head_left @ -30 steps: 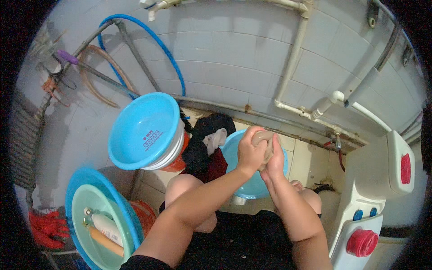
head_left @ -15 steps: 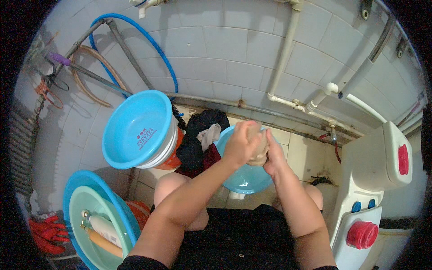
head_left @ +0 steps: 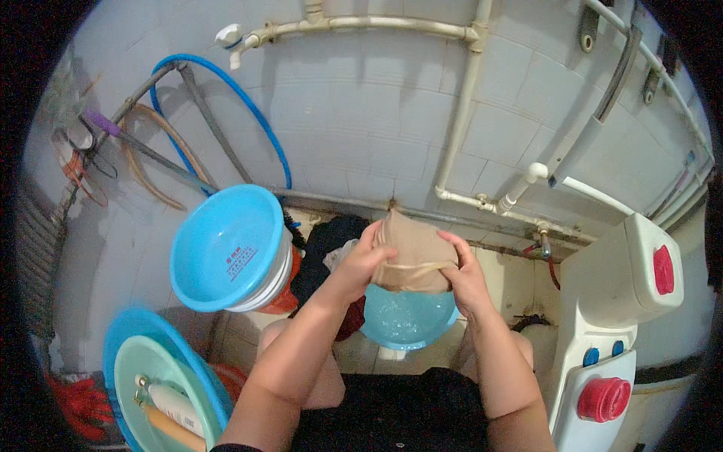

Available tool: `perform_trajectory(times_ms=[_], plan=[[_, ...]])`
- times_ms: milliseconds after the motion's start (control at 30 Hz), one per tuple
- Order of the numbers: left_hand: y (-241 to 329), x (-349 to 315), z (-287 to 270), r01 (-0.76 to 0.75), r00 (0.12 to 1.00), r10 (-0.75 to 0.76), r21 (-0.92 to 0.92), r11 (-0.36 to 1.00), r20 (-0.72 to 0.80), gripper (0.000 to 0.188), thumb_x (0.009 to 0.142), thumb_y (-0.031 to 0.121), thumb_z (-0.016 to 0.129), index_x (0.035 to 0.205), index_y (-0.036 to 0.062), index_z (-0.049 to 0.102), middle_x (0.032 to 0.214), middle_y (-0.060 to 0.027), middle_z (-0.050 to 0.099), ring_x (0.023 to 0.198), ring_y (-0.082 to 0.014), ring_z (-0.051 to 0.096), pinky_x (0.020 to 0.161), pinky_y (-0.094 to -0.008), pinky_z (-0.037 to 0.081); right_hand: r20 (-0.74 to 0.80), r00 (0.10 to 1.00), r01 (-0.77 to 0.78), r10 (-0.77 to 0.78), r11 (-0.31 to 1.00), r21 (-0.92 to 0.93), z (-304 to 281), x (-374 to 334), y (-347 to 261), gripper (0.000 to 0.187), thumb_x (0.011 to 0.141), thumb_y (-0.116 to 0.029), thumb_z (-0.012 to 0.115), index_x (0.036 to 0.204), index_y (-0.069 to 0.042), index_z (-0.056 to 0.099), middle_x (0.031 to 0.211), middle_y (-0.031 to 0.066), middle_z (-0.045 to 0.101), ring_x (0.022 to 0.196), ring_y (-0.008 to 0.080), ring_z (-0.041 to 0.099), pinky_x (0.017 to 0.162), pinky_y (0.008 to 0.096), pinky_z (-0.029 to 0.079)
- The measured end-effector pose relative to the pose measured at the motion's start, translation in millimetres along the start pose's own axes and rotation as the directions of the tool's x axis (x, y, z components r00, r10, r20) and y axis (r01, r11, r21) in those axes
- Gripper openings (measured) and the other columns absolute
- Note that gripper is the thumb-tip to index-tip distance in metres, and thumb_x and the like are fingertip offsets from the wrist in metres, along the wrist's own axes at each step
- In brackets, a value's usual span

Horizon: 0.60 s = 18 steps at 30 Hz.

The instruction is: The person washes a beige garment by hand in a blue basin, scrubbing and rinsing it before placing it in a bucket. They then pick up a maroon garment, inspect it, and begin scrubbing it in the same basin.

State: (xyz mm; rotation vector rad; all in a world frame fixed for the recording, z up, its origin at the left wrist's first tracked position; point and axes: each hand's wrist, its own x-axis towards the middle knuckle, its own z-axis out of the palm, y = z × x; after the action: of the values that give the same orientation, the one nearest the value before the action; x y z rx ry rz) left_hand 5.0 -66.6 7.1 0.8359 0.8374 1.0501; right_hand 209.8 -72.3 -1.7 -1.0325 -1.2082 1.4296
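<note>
A beige cloth garment [head_left: 414, 252] with a banded edge is spread between my hands, above a light blue basin [head_left: 410, 320] with water in it. My left hand [head_left: 361, 264] pinches its left side, thumb on the near face. At the opposite side my right hand [head_left: 468, 279] grips the cloth, fingers partly behind it. The garment hides the far part of the basin. Dark clothes [head_left: 327, 239] lie on the floor left of the basin, with a dark red cloth [head_left: 352, 320] nearer to me.
On the left, a blue basin [head_left: 226, 245] tops a stack of buckets. Below it, a pale green basin [head_left: 162, 377] holding bottles sits inside a larger blue one. Red gloves [head_left: 81, 407] lie at lower left. White jugs [head_left: 617, 264] stand right; pipes [head_left: 459, 128] line the wall.
The garment was bunched up between both hands; now it is opened out flat. My hands have moved apart and slightly down. The view has tilted upward, showing more wall.
</note>
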Motion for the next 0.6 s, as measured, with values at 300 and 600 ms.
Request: perform_trajectory(times_ms=[300,600], plan=[[2,3,5,-0.069,0.985,0.128,0.424,0.903,-0.112,0.037,0.087,0.019,0.056,0.118,0.0001,0.047,0.092,-0.0060,0.060,0.087,-0.0121,0.056,0.079,-0.0264,0.044,-0.122,0.863,-0.346,0.490,0.750,0.563,-10,6,2,0.031,0.090,-0.022,0.043,0.111,-0.002,0.052,0.108,0.0115,0.059,0.098,0.0242,0.057,0.085,0.0362,0.045],[-20,-20,-2,-0.411,0.876,0.395,0.856,0.313,0.276,0.039,0.082,0.017,0.059,0.119,0.0061,0.050,0.118,-0.0122,0.051,0.113,-0.0250,0.047,0.097,-0.0326,0.035,-0.030,0.947,-0.240,0.319,0.768,0.594,-1,-29,-37,0.032,0.092,-0.014,0.038,0.123,-0.007,0.044,0.120,0.0104,0.052,0.109,0.0252,0.051,0.093,0.0384,0.043]])
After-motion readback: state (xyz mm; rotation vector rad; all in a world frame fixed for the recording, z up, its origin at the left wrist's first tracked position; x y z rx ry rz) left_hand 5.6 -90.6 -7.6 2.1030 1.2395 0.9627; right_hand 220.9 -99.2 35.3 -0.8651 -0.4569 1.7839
